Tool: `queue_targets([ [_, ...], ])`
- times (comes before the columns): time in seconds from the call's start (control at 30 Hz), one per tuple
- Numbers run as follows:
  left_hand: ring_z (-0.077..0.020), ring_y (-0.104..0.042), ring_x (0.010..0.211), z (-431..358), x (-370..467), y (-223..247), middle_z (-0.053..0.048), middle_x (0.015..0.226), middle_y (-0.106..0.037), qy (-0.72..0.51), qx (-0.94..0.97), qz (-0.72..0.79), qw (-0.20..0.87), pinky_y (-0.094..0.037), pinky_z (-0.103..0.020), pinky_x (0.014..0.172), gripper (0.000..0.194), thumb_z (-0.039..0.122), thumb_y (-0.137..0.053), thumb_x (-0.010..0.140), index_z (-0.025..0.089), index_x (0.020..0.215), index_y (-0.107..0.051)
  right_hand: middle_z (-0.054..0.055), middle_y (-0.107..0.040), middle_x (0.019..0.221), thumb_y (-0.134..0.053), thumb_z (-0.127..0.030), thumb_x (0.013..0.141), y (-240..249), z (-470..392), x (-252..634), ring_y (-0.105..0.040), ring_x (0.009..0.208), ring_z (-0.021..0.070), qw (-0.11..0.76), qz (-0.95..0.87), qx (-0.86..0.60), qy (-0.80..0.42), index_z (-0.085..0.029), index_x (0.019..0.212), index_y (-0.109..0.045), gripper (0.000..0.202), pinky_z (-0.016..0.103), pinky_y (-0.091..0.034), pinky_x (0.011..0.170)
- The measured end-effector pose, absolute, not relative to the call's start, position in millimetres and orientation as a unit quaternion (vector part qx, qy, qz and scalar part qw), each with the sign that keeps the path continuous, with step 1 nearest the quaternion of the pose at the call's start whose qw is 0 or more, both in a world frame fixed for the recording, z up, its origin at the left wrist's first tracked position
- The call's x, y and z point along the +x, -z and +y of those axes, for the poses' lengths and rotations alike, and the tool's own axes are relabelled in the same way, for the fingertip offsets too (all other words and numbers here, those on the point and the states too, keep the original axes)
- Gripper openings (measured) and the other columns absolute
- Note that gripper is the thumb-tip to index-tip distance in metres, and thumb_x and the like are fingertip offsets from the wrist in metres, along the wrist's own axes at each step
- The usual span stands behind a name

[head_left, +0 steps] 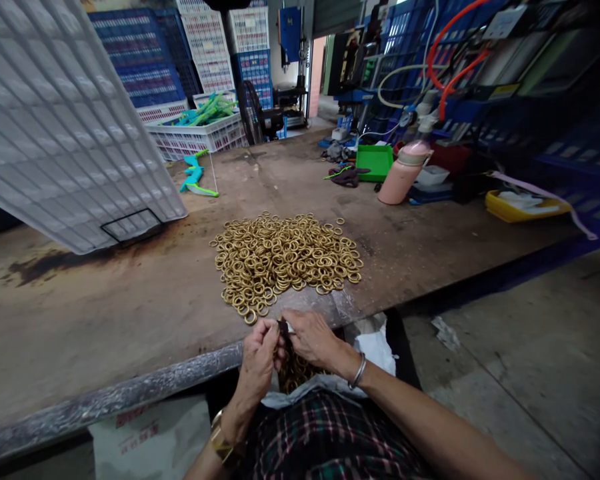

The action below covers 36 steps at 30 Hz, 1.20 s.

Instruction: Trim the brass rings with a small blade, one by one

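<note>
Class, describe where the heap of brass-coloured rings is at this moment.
In the head view, the heap of rings lies mid-picture on the table, just beyond the left hand and right hand, right of the large pale crate.

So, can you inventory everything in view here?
table: one, brown, ahead
rings: uncounted, gold, heaped on table
large crate: one, white, left on table
loose piece: one, teal-green, by large crate
back crates: several, blue and white, behind table
fan: one, black, behind table
tray: one, green, table's far side
bottle: one, pink, beside tray
dish: one, yellow, right of bottle
hose: uncounted, orange, upper right
sack: one, white, under table
darker rings: uncounted, brown, bottom centre
dark piece: one, black, above darker rings
left fingers: one set, bare, at dark piece
right fingers: one set, bare, at dark piece
</note>
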<state>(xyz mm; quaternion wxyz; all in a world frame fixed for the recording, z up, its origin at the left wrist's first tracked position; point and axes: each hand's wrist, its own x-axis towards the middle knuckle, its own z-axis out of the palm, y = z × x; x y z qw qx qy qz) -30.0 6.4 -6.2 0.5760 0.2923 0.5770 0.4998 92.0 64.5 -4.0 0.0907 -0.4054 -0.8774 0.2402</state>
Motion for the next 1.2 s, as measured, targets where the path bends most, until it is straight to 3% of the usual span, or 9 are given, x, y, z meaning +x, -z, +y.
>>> queue_targets([
  [0.33,-0.0038,-0.042,0.040,7,-30,7,0.007,0.056,-0.047,-0.489,0.307,0.591,0.563,-0.028,-0.012,0.034,0.033,0.050,-0.053,0.075,0.019,0.071,-0.044,0.007,-0.063,0.082,-0.041,-0.015,0.077,6,64,90,-0.055,0.068,0.0162,0.079,-0.876,-0.418,-0.226,-0.015,0.091,-0.055,0.021,0.026,-0.028,0.057],
  [0.73,-0.0037,-0.039,0.036,-7,-28,0,0.007,0.051,-0.046,-0.501,0.312,0.563,0.579,-0.029,-0.014,0.033,0.036,0.051,-0.057,0.073,0.019,0.067,-0.044,0.012,-0.066,0.080,-0.041,-0.009,0.075,2,78,86,-0.061,0.070,0.0195,-0.003,-0.873,-0.444,-0.199,-0.012,0.096,-0.055,0.025,0.026,-0.033,0.057],
  [1.0,-0.0039,-0.041,0.044,-6,-34,-2,0.002,0.068,-0.054,-0.572,0.169,0.447,0.667,-0.027,-0.014,0.034,0.032,0.046,-0.062,0.070,0.018,0.071,-0.046,0.009,-0.065,0.092,-0.044,-0.019,0.083,4,97,59,-0.061,0.082,0.0192,0.078,-0.844,-0.508,-0.154,-0.016,0.098,-0.048,0.016,0.025,-0.036,0.063],
  [1.1,-0.0046,-0.043,0.045,-6,-40,2,0.001,0.069,-0.055,-0.580,0.153,0.447,0.663,-0.027,-0.015,0.034,0.029,0.042,-0.063,0.070,0.017,0.072,-0.047,0.009,-0.065,0.092,-0.044,-0.028,0.085,3,100,49,-0.062,0.082,0.0195,0.075,-0.832,-0.527,-0.154,-0.017,0.101,-0.045,0.018,0.026,-0.037,0.063],
  [1.2,-0.0058,-0.044,0.044,-7,-44,4,0.003,0.066,-0.055,-0.577,0.119,0.437,0.680,-0.027,-0.016,0.035,0.026,0.036,-0.064,0.069,0.019,0.083,-0.050,0.009,-0.066,0.089,-0.044,-0.025,0.085,2,103,43,-0.063,0.079,0.0196,0.057,-0.831,-0.535,-0.144,-0.017,0.102,-0.044,0.018,0.026,-0.036,0.062],
])
